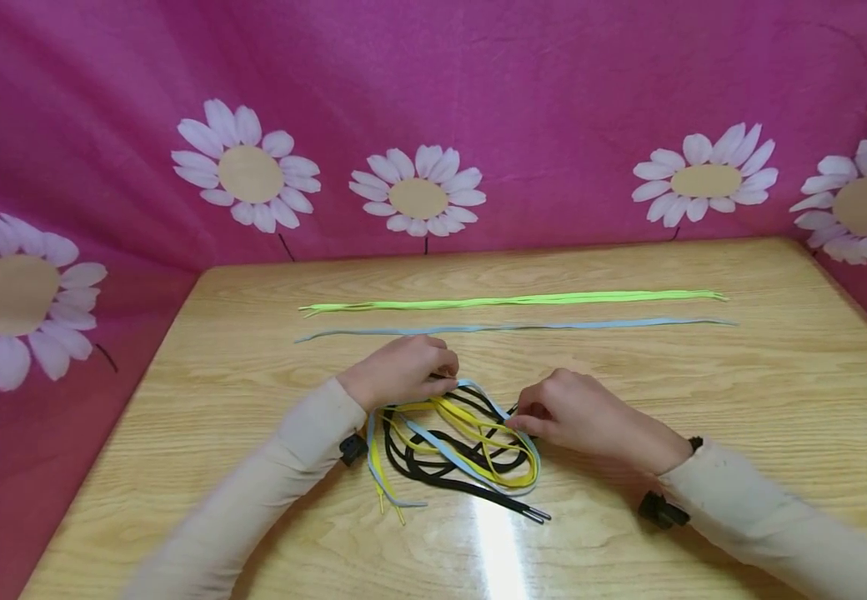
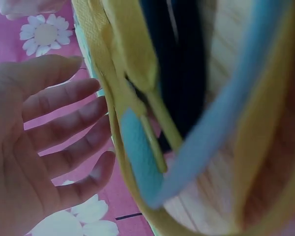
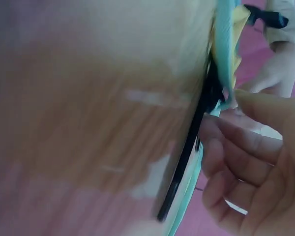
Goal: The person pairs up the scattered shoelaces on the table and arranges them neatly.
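A loose tangle of flat shoelaces lies on the table: a yellow shoelace (image 1: 376, 467), a black shoelace (image 1: 471, 488) with shiny tips and a light blue shoelace (image 1: 444, 450). My left hand (image 1: 407, 371) is over the tangle's far left edge. Its fingers look spread and relaxed in the left wrist view, tips beside the yellow lace. On the right side of the tangle, my right hand (image 1: 583, 412) pinches the light blue shoelace (image 3: 226, 64) between thumb and index finger; the other fingers are curled. A black lace tip (image 3: 168, 201) shows below that hand.
Beyond the tangle, a neon green shoelace pair (image 1: 493, 302) and a straight light blue shoelace (image 1: 576, 325) lie stretched sideways across the wooden table (image 1: 741, 375). A pink cloth (image 1: 553, 100) with white daisies hangs behind the table and at its sides.
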Demonstrator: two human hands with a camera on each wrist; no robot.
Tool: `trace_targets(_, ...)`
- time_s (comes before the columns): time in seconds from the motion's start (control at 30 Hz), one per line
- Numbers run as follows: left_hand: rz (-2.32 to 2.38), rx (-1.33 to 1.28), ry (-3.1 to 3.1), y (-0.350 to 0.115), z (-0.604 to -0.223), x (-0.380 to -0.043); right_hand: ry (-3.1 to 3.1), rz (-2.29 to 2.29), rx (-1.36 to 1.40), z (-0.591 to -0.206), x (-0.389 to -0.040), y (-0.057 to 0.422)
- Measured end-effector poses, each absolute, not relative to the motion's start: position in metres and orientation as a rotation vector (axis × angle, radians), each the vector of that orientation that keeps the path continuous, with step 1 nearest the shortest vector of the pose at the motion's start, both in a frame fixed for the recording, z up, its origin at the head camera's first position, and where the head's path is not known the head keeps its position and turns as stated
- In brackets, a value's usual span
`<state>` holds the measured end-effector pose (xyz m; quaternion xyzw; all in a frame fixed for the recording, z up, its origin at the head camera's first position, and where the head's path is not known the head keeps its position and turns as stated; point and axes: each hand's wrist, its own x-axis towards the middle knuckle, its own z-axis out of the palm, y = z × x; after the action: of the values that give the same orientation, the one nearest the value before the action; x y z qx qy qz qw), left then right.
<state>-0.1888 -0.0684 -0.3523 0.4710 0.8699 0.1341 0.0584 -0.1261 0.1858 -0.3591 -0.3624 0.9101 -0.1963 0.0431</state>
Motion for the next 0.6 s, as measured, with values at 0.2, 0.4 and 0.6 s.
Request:
trace_targets(0.2, 0.382, 1.417, 2.622, -0.068, -0.3534, -0.1853, 2.782, -0.556, -1.061, -0.3603, -0.1222, 0.1772)
trace_targets(0.4, 0.343, 1.367, 2.602, -0.0681, -0.3527, -0.183, 2.773, -0.542, -1.026, -0.3585, -0.1209, 0.1769)
trace_targets(0.6, 0.355, 1.394, 2.589, -0.0698, -0.3542, -0.1843, 2.808, -0.535, -1.034, -0.3584, -0.1201, 0.1777)
